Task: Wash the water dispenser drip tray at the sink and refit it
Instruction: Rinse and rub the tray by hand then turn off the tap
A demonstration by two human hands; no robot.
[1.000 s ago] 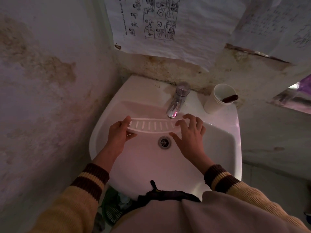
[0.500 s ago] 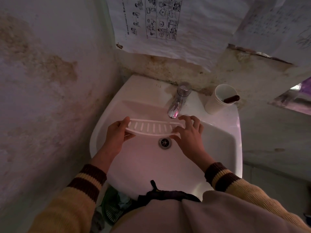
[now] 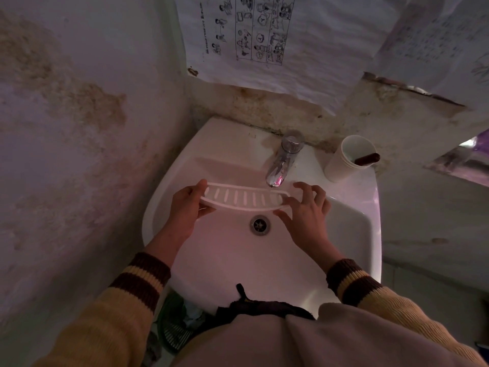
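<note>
A white slotted drip tray (image 3: pixel 244 199) is held level over the basin of the white sink (image 3: pixel 352 226), just under the spout of the chrome tap (image 3: pixel 283 162). My left hand (image 3: pixel 186 207) grips the tray's left end, thumb on top. My right hand (image 3: pixel 307 210) is at the tray's right end, fingers spread, with thumb and fingertips touching its edge. I see no water running from the tap. The drain (image 3: pixel 260 224) lies directly below the tray.
A white paper cup (image 3: pixel 344 162) with a dark stick-like object in it stands on the sink's right rear corner. Stained walls close in on the left and behind. Printed paper sheets (image 3: pixel 264 35) hang above the tap. A green bin (image 3: pixel 174 324) sits under the sink.
The tray and both hands stay over the basin. My right hand's fingers have shifted along the tray's right end, closing in and then spreading again.
</note>
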